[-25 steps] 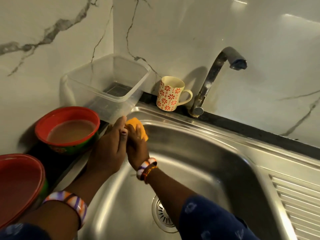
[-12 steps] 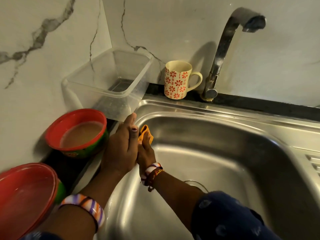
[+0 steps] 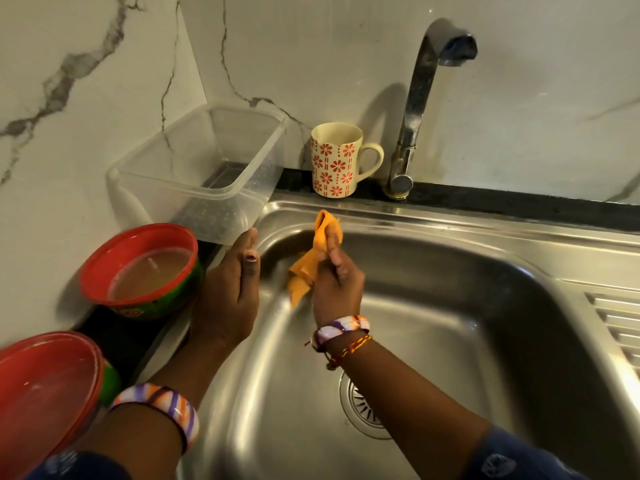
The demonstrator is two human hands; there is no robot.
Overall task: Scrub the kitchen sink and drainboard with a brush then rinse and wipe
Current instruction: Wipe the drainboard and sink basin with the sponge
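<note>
**Wiping the sink's back-left corner: risks, left to right**

Sitting at the near-left edge of the surface: a red bowl [image 3: 45, 393], only partly in frame. Standing just behind it, close to the sink's left rim: a second red bowl [image 3: 145, 268], holding brownish liquid. Likely spilling into the basin or over the dark surface [image 3: 117, 337] if knocked by an elbow or wrist.

Resting at the back-left corner of the surface: a clear plastic container [image 3: 201, 174], light-looking and probably sliding easily if bumped.

Lying along the sink's left rim: the left hand [image 3: 228, 289], fingers straight and together, gripping nothing, close beside the liquid-filled bowl. Possibly slipping on wet steel if leaned on.

Hovering over the sink [image 3: 450, 306] near its back-left corner: the right hand [image 3: 337, 289], fingers clamped on an orange cloth [image 3: 313, 258], loose end dangling. Possibly missing the corner crease with the cloth bunched like this, or dragging the tail toward the drain [image 3: 360, 407].

Standing on the back ledge: a flowered mug [image 3: 337, 161], beside the tap [image 3: 415, 109]. Risking a tip into the basin if wiping strays up over the back rim.

Showing at the right edge: the drainboard [image 3: 616, 327], condition impossible to judge.
</note>
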